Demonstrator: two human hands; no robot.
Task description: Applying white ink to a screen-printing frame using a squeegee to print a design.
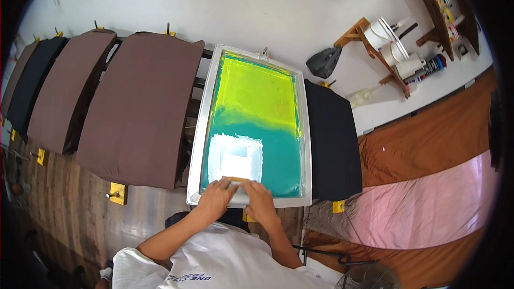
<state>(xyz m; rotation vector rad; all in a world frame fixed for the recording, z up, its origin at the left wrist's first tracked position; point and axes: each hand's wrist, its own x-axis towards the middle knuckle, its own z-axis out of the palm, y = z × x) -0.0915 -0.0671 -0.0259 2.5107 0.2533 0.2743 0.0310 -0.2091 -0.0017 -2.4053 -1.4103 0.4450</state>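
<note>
A silkscreen with an aluminium frame (pixel 305 144) lies before me. Its mesh is yellow-green in the far part and teal in the near part. White ink (pixel 222 152) covers a squarish patch at the near left of the mesh. Just at the near edge of that patch is a squeegee with a wooden handle (pixel 234 179). My left hand (pixel 214 200) grips its left end and my right hand (pixel 259 201) its right end, fingers closed over the top. The squeegee's blade is hidden from view.
Left of the screen stand several boards covered in brown fabric (pixel 139 107) and black fabric (pixel 35 85). Another black-covered board (pixel 329 139) is close on the right. White buckets (pixel 380 33) sit on a wooden wall shelf. Brown and pink cloth (pixel 417 203) spreads at the right.
</note>
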